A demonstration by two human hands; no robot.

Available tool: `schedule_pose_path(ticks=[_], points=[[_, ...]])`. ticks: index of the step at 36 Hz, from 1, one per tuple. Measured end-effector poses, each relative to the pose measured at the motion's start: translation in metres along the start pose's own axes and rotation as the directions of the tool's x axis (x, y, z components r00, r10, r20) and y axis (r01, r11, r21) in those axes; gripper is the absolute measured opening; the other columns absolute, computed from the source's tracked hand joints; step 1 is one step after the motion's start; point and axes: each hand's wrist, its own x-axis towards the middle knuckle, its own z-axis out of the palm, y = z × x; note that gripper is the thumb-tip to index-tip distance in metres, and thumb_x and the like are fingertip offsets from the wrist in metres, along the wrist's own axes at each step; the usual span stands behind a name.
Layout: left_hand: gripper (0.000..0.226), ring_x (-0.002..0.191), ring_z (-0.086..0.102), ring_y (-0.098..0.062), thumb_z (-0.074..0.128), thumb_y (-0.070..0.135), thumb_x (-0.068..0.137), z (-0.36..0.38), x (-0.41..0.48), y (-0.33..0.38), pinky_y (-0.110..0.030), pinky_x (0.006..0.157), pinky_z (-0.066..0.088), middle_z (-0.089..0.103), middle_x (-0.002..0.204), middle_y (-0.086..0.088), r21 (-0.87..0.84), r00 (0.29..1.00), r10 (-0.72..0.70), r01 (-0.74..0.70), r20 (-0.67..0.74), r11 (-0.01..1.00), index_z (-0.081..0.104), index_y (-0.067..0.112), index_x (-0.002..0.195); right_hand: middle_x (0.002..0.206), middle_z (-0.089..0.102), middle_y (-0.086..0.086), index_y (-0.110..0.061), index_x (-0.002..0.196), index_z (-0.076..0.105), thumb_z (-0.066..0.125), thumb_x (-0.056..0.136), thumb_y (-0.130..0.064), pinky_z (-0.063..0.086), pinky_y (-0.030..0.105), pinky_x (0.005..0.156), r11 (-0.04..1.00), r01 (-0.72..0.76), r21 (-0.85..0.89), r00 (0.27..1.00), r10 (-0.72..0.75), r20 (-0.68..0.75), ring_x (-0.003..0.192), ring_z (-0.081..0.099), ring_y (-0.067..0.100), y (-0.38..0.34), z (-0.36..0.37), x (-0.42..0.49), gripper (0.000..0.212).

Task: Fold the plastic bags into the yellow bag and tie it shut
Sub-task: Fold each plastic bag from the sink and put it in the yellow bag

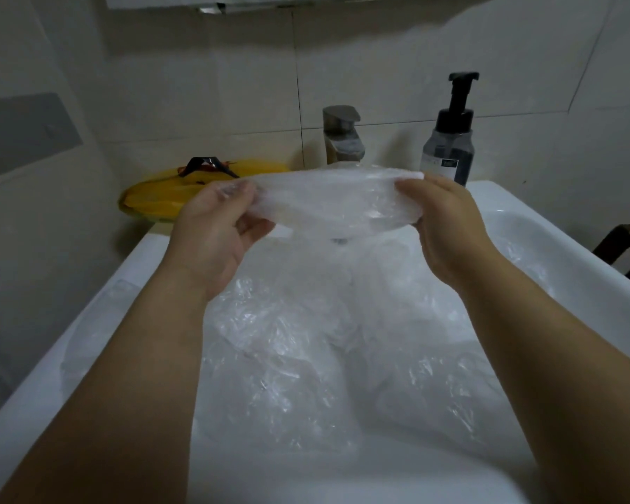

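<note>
Head view: left hand (211, 227) and right hand (448, 227) are each pinching one end of a thin, clear, crinkly plastic bag (335, 201), stretching it level above the white ceramic sink (517, 196) — more clear bags (306, 340) are lying heaped in the basin. The flat yellow plastic bag (153, 203) is lying on the ledge at the sink's far-left corner. Film is looking feather-light, limp, prob. slick — taking it at the edges w/ a light pinch is seeming safest.

Clear plastic bag (337, 200) stretched flat and level at frame centre, above sink. More clear bags (306, 358) crumpled in loose heap, lower centre. Yellow bag (161, 200) lying flattened at centre left, dark print on top.
</note>
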Motion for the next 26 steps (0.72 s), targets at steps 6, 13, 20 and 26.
schedule_pose_path(ticks=[6, 13, 20, 26], points=[[0.015, 0.054, 0.049, -0.001, 0.054, 0.023, 0.099, -0.002, 0.0, -0.007, -0.019, 0.056, 0.05, 0.053, 0.064, 0.008, 0.344, 0.993, 0.087, -0.054, -0.079, 0.937, 0.059, 0.021, 0.085, 0.105, 0.062, 0.014, -0.004, 0.098, 0.058, 0.047, 0.099, -0.022, 0.057, 0.043, 0.08, 0.987, 0.039, -0.154, 0.997, -0.048, -0.058, 0.095, 0.063, 0.028, 0.001, 0.001, 0.0, 0.021], [0.006, 0.084, 0.053, -0.005, 0.056, 0.032, 0.097, -0.006, 0.003, -0.004, -0.018, 0.073, 0.045, 0.058, 0.093, 0.014, 0.514, 0.953, 0.23, -0.099, -0.199, 0.852, 0.058, 0.029, 0.101, 0.091, 0.059, -0.003, -0.018, 0.1, 0.056, 0.051, 0.098, -0.021, 0.057, 0.022, 0.056, 0.947, 0.096, -0.307, 0.995, -0.087, 0.044, 0.078, 0.062, 0.014, 0.004, -0.006, 0.002, 0.006], [0.051, 0.095, 0.06, 0.008, 0.076, 0.053, 0.052, 0.006, -0.023, 0.008, -0.014, 0.07, 0.046, 0.062, 0.106, 0.022, 0.645, 0.99, -0.024, -0.074, 0.141, 0.76, 0.062, 0.043, 0.1, 0.104, 0.061, -0.003, -0.023, 0.124, 0.055, 0.06, 0.091, -0.023, 0.059, 0.027, 0.062, 0.972, 0.056, -0.23, 0.994, -0.031, 0.109, 0.088, 0.066, 0.017, 0.003, -0.005, 0.0, 0.033], [0.029, 0.066, 0.06, -0.002, 0.085, 0.023, 0.067, 0.006, -0.025, 0.001, -0.014, 0.048, 0.044, 0.069, 0.087, 0.008, 0.763, 0.914, -0.311, 0.002, 0.261, 0.646, 0.069, 0.029, 0.092, 0.129, 0.053, 0.009, -0.015, 0.144, 0.038, 0.075, 0.077, -0.027, 0.058, 0.03, 0.072, 0.962, -0.207, 0.177, 0.978, 0.199, 0.059, 0.099, 0.066, 0.025, -0.004, -0.01, 0.004, 0.078]])
